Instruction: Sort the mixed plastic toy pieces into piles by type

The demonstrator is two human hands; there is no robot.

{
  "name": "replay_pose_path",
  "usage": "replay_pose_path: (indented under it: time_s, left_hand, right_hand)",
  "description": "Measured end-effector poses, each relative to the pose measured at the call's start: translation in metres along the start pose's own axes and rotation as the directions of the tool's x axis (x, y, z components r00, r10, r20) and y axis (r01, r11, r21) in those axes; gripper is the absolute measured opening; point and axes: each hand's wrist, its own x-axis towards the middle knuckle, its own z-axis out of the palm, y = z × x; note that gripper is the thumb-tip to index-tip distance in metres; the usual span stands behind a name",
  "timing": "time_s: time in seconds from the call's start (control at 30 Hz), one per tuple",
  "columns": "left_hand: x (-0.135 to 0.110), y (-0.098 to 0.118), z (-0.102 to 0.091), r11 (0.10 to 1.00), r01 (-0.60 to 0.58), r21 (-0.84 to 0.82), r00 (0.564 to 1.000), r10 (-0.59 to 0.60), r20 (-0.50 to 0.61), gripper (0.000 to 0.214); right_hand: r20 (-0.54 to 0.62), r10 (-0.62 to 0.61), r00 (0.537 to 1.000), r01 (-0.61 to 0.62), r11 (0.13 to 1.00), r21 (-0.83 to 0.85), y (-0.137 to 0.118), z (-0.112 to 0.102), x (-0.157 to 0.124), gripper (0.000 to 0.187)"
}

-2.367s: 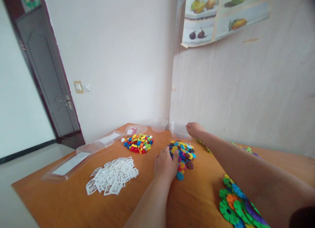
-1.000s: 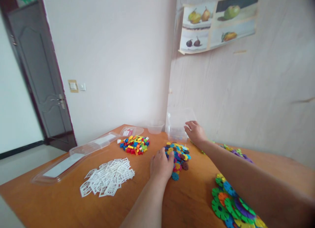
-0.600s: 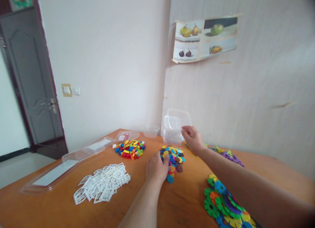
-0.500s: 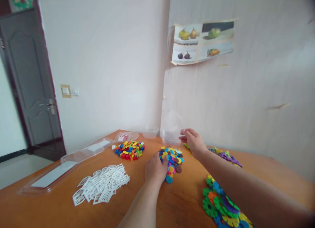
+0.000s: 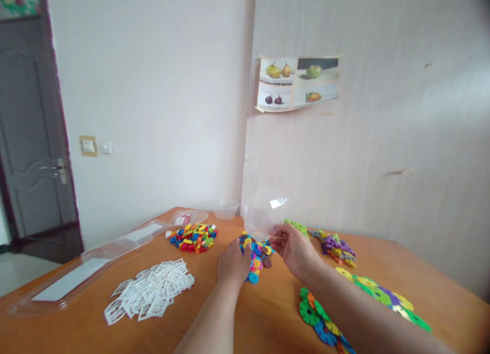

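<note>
My right hand point(image 5: 293, 247) grips the rim of a clear plastic container point(image 5: 260, 219), which is tilted, with a small white label on its side. Right below the container lies a pile of small colourful flower-shaped discs point(image 5: 255, 264). Against the left edge of that pile my left hand point(image 5: 234, 262) rests low, its fingers loosely bent and apart. The fingertips are partly hidden among the pieces, and I see nothing gripped in them.
Left on the wooden table point(image 5: 264, 318) lie coloured building bricks point(image 5: 194, 237), white lattice pieces point(image 5: 153, 290) and clear lids point(image 5: 71, 280). A clear bowl point(image 5: 226, 209) stands behind. Large notched discs point(image 5: 310, 310) and purple and yellow pieces point(image 5: 340, 248) are at right.
My right hand has come down and closed on the clear container, which is now tilted over the disc pile. My left hand stays beside the pile. The view has shifted slightly right.
</note>
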Motion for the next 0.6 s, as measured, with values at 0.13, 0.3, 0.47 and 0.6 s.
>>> replay_pose_path:
  time_s: [0.13, 0.3, 0.47, 0.6]
  left_hand:
    - [0.002, -0.001, 0.000, 1.000, 0.006, -0.010, 1.000, -0.006, 0.010, 0.045]
    - [0.004, -0.004, 0.002, 0.999, 0.012, -0.036, 0.999, -0.011, 0.031, 0.044]
    - [0.007, -0.007, 0.006, 0.997, -0.020, -0.081, 0.999, 0.023, 0.034, 0.048]
    - [0.007, -0.007, 0.009, 0.991, -0.035, -0.128, 0.997, 0.043, 0.062, 0.048]
  right_hand:
    - [-0.078, -0.034, 0.996, 0.040, 0.996, 0.079, -0.008, -0.006, -0.012, 0.006]
    - [-0.103, -0.008, 0.995, 0.023, 0.990, 0.139, -0.008, -0.018, -0.018, 0.002]
    - [-0.002, -0.018, 1.000, 0.018, 0.996, 0.091, -0.004, -0.025, -0.013, 0.006]
    - [0.055, -0.047, 0.997, 0.045, 0.998, 0.046, -0.006, -0.028, -0.011, 0.008]
